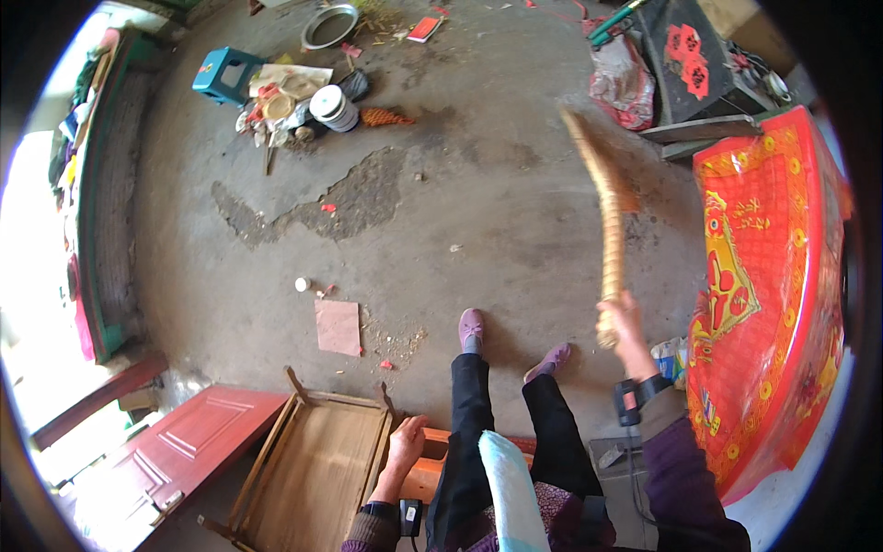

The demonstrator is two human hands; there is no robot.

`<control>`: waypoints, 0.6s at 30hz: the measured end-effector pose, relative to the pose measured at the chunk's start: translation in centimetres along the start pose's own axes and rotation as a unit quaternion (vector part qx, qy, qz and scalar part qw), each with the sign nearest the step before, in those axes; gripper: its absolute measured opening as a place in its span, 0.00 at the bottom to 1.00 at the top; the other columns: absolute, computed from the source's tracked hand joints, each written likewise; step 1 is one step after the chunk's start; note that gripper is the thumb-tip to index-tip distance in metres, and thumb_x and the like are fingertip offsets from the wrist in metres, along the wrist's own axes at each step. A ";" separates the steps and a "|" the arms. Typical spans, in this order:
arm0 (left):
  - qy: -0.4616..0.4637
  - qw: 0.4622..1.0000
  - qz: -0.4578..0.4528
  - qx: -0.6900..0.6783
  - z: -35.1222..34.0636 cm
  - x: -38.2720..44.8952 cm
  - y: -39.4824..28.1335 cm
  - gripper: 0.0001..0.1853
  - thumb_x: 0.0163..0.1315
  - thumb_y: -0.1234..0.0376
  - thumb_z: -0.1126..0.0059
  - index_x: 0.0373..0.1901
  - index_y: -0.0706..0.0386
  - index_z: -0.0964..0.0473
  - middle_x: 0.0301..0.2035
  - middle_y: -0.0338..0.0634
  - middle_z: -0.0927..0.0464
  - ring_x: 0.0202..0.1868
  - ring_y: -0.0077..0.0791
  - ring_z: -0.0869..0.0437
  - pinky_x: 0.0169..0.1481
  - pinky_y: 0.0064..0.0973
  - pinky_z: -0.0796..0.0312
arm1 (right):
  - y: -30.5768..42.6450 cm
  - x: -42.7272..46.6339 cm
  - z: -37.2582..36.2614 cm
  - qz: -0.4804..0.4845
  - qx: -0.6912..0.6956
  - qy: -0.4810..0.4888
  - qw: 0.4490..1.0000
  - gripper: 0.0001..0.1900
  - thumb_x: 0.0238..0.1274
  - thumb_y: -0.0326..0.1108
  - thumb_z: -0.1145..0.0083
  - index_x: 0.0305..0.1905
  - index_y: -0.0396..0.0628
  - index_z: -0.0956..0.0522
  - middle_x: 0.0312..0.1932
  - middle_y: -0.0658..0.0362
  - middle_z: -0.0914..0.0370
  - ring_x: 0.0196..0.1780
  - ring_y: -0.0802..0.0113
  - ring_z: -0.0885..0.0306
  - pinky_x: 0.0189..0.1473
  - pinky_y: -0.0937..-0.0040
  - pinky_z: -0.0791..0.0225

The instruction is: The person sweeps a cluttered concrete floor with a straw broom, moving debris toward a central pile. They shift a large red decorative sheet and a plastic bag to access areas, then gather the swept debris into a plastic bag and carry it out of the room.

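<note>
My right hand (622,319) grips the lower end of a long, slightly curved, yellowish wound handle (610,234), which looks like a broom's. Its far end rises up the picture and is blurred; a small orange-brown patch shows beside it. My left hand (408,438) holds nothing that I can see; it is near the orange plastic stool (426,476) under me, its fingers bent together. On the concrete floor lie a pinkish square sheet (338,328), scattered crumbs (400,343) and a small white cup or lid (302,283).
A table with a red patterned cover (766,276) stands at right, a wooden chair (317,469) at lower left beside a red door panel (200,428). Farther off are a blue stool (224,74), a white bucket (334,108), a metal basin (330,27) and a red-and-white bag (621,83).
</note>
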State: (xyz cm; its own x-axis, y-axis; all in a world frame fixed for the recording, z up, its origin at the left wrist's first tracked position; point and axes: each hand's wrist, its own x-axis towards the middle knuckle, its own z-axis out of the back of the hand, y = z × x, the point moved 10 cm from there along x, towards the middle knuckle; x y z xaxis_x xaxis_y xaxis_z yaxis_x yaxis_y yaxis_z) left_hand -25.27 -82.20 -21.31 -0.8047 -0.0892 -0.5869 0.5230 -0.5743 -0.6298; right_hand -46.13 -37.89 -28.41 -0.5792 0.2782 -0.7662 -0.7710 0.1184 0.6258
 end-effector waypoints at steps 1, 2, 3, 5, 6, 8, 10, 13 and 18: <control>0.003 1.000 0.006 -0.002 -0.1 -0.1 0.3 0.12 0.56 0.78 0.51 0.41 0.61 0.24 0.35 0.50 0.22 0.39 0.44 0.19 0.43 0.31 0.26 | -1.1 -1.4 -2.2 0.013 0.006 0.033 0.999 0.17 0.45 0.26 0.39 0.40 0.49 0.34 0.23 0.62 0.33 0.17 0.72 0.31 0.14 0.73 0.32; 0.005 1.000 0.013 -0.004 -0.1 -0.2 0.6 0.12 0.56 0.78 0.51 0.41 0.61 0.24 0.35 0.49 0.22 0.38 0.43 0.19 0.42 0.31 0.26 | -2.9 -2.7 -3.8 -0.017 -0.001 0.034 0.999 0.18 0.45 0.25 0.39 0.41 0.49 0.34 0.24 0.62 0.32 0.17 0.72 0.31 0.15 0.72 0.32; 0.007 1.000 0.016 -0.007 -0.1 -0.2 0.8 0.12 0.56 0.77 0.51 0.41 0.61 0.24 0.35 0.49 0.21 0.38 0.43 0.19 0.42 0.31 0.26 | -3.9 -4.4 -5.8 -0.004 -0.007 0.062 0.998 0.19 0.45 0.24 0.40 0.43 0.48 0.34 0.24 0.62 0.32 0.18 0.72 0.30 0.15 0.72 0.32; 0.016 0.999 0.029 -0.020 -0.3 -0.1 1.3 0.12 0.56 0.77 0.51 0.41 0.60 0.24 0.35 0.49 0.21 0.38 0.42 0.18 0.42 0.30 0.26 | -6.4 -8.2 -9.0 -0.005 -0.117 0.101 0.988 0.20 0.45 0.24 0.41 0.44 0.48 0.35 0.25 0.61 0.30 0.17 0.71 0.30 0.15 0.71 0.32; 0.016 1.000 0.023 -0.013 -0.2 -0.1 1.2 0.12 0.56 0.78 0.52 0.41 0.60 0.24 0.34 0.48 0.21 0.38 0.42 0.18 0.42 0.30 0.26 | -7.7 -10.2 -10.7 -0.040 -0.086 0.142 0.985 0.22 0.45 0.24 0.40 0.47 0.48 0.34 0.24 0.61 0.30 0.17 0.72 0.30 0.15 0.71 0.33; 0.009 1.000 0.015 0.010 0.1 0.0 0.9 0.11 0.57 0.77 0.51 0.41 0.60 0.24 0.34 0.48 0.21 0.37 0.41 0.18 0.41 0.30 0.26 | -9.3 -13.2 -13.7 -0.125 -0.030 0.207 0.970 0.27 0.46 0.24 0.39 0.54 0.49 0.35 0.24 0.61 0.30 0.16 0.73 0.31 0.15 0.73 0.34; 0.010 1.000 0.018 0.015 0.4 0.1 0.6 0.11 0.58 0.76 0.49 0.41 0.60 0.23 0.35 0.47 0.21 0.38 0.38 0.18 0.43 0.28 0.26 | -8.5 -15.3 -15.7 -0.159 0.011 0.269 0.950 0.35 0.47 0.24 0.37 0.64 0.50 0.38 0.24 0.62 0.29 0.17 0.75 0.31 0.15 0.75 0.35; 0.007 1.000 0.019 0.015 1.0 0.1 0.2 0.11 0.58 0.74 0.48 0.43 0.60 0.23 0.36 0.46 0.19 0.39 0.33 0.16 0.45 0.25 0.25 | -4.7 -16.2 -15.8 -0.168 0.075 0.323 0.928 0.34 0.48 0.24 0.38 0.64 0.44 0.37 0.26 0.62 0.29 0.17 0.76 0.31 0.16 0.76 0.35; -0.011 0.999 0.050 0.010 1.5 -0.6 1.6 0.07 0.61 0.71 0.46 0.39 0.60 0.22 0.32 0.47 0.21 0.35 0.39 0.18 0.40 0.28 0.26 | 1.7 -15.6 -11.5 -0.160 0.091 0.324 0.928 0.34 0.50 0.26 0.39 0.64 0.42 0.38 0.30 0.60 0.28 0.19 0.75 0.29 0.19 0.77 0.32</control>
State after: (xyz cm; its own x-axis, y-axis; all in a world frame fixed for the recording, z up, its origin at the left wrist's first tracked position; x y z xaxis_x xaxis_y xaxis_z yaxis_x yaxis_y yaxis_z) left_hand -24.37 -84.26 -21.24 -0.7551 -0.1634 -0.6349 0.5948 -0.5781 -0.5586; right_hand -41.43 -52.97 -17.05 -0.4118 -0.4240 -0.8066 -0.9074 0.2718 0.3204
